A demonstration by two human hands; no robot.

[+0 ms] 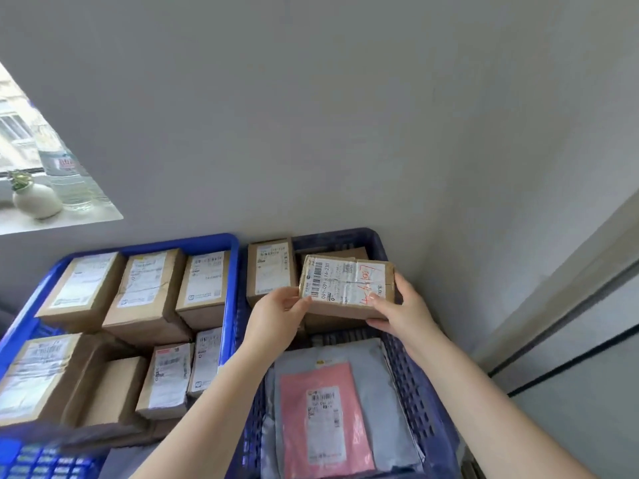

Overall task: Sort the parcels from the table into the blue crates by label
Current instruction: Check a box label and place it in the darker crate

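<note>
Currently, the left hand [276, 312] and right hand [401, 309] both grip a small brown cardboard parcel with a white label marked in red [345, 288], one hand at each end, holding it above the far half of the dark blue perforated plastic crate [415, 385]. Beneath it, brown boxes fill the far end; a pink poly mailer [325, 420] on grey mailers [377, 368] covers the near end. The bright blue crate [230, 299] alongside, rims nearly touching, is packed with brown boxes. The grey wall stands close behind both crates. Label text is blurred; the crates' near edges are cut off.
</note>
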